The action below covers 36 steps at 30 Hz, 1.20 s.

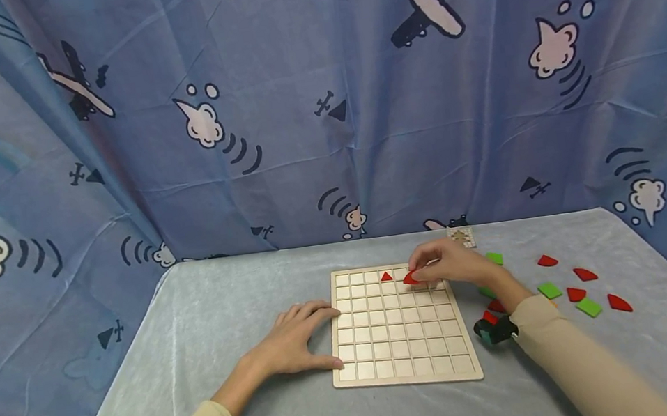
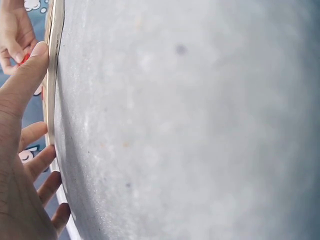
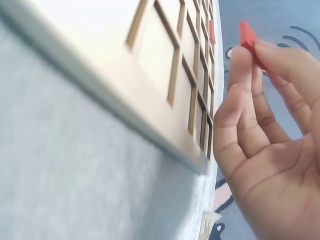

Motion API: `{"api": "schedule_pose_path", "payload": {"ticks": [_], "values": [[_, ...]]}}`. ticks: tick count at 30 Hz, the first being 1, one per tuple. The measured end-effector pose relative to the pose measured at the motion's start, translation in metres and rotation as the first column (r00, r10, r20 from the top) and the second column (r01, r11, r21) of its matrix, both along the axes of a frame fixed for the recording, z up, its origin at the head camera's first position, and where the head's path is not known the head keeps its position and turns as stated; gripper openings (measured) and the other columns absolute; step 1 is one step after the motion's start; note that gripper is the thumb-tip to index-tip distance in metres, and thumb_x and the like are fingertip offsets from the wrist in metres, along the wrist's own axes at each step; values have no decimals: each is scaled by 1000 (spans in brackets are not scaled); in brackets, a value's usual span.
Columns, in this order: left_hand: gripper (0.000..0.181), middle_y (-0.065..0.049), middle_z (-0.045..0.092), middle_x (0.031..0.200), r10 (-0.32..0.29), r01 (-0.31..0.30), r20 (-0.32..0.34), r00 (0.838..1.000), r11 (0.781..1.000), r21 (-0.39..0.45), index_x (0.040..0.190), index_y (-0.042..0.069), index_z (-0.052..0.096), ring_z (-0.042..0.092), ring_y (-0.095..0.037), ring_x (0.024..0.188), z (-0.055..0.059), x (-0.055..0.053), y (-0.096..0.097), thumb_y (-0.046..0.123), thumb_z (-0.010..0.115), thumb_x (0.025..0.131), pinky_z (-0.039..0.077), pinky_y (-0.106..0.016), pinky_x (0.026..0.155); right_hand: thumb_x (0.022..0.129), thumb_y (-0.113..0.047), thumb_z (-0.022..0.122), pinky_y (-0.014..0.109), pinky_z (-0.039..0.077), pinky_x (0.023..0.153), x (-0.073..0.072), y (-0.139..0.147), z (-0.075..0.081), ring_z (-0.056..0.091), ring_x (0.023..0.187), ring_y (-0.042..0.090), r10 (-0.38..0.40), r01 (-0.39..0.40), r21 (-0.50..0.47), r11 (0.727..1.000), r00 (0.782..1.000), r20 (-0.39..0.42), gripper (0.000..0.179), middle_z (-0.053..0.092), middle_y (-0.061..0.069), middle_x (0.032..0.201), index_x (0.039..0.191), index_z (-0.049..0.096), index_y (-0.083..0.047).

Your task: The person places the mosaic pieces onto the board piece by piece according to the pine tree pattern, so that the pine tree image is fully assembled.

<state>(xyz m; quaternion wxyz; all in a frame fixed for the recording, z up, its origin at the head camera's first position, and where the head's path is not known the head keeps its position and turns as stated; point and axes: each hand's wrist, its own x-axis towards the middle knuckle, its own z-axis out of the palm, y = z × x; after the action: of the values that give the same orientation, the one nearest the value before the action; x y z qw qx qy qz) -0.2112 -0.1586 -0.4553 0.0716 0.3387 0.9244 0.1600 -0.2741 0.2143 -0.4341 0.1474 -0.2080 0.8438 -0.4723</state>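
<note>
A wooden board (image 1: 380,334) with a grid of shallow square cells lies flat on the table. A small red triangle (image 1: 386,276) sits in its far row. My right hand (image 1: 451,264) pinches a red wedge-shaped piece (image 1: 409,278) between thumb and fingertips, over the board's far right part. In the right wrist view that red piece (image 3: 248,37) stands out above the grid, its lower part hidden by the fingertips. My left hand (image 1: 293,343) rests along the board's left side, fingers spread, thumb and index fingertips at the rim. Nothing shows in its grip.
Right of the board lie loose pieces: several red wedges (image 1: 584,274) and green squares (image 1: 549,290), some partly hidden behind my right forearm. A small patterned card (image 1: 462,237) lies at the table's back edge. A blue curtain (image 1: 282,102) with printed airplanes hangs behind the table.
</note>
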Motion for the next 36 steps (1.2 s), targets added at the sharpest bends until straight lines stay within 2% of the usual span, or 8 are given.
{"api": "schedule_pose_path", "payload": {"ticks": [5, 9, 16, 21, 28, 36], "values": [[88, 6, 39, 154, 1, -1, -3, 1000, 1000, 1, 148, 35, 41, 39, -24, 139, -1, -1, -1, 77, 65, 75, 33, -53, 108, 90, -19, 72, 39, 56, 72, -1, -12, 1, 67, 82, 27, -15, 15, -10, 1000, 1000, 26, 19, 72, 15, 101, 105, 70, -7], [87, 6, 39, 154, 5, -5, 2, 1000, 1000, 3, 148, 36, 41, 39, -23, 139, -1, -1, 0, 77, 65, 75, 33, -52, 107, 90, -16, 72, 39, 57, 69, -3, -21, 0, 68, 77, 28, -5, 5, -15, 1000, 1000, 6, 19, 72, 16, 98, 105, 70, -5], [87, 6, 39, 154, 6, -6, 7, 1000, 1000, 0, 148, 35, 41, 38, -23, 140, 0, -1, 0, 76, 66, 75, 33, -53, 108, 90, -14, 72, 39, 58, 68, -8, -33, -4, 69, 77, 27, 40, -41, -62, 997, 999, -2, 23, 73, 22, 97, 106, 70, 1], [87, 6, 39, 154, 4, -4, 11, 1000, 1000, 1, 148, 34, 41, 39, -24, 139, 1, 0, 0, 76, 65, 75, 33, -53, 108, 90, -12, 71, 38, 57, 64, -13, -40, -6, 67, 71, 26, 66, -65, -94, 993, 998, 8, 21, 72, 25, 93, 106, 70, 2], [87, 5, 39, 154, 4, -4, 7, 1000, 1000, 11, 148, 34, 42, 39, -24, 139, 0, 1, 0, 75, 66, 75, 34, -54, 107, 89, -10, 72, 37, 56, 64, -12, -52, -3, 67, 71, 22, 51, -50, -76, 996, 998, 24, 17, 74, 22, 91, 102, 71, 2], [87, 4, 40, 154, 6, -6, 4, 1000, 1000, 12, 147, 34, 42, 39, -24, 140, 0, 1, 0, 74, 67, 75, 34, -53, 107, 88, -7, 73, 36, 53, 58, -15, -64, -2, 61, 63, 22, 70, -70, -34, 997, 998, -2, 13, 72, 18, 83, 97, 71, 2]]}}
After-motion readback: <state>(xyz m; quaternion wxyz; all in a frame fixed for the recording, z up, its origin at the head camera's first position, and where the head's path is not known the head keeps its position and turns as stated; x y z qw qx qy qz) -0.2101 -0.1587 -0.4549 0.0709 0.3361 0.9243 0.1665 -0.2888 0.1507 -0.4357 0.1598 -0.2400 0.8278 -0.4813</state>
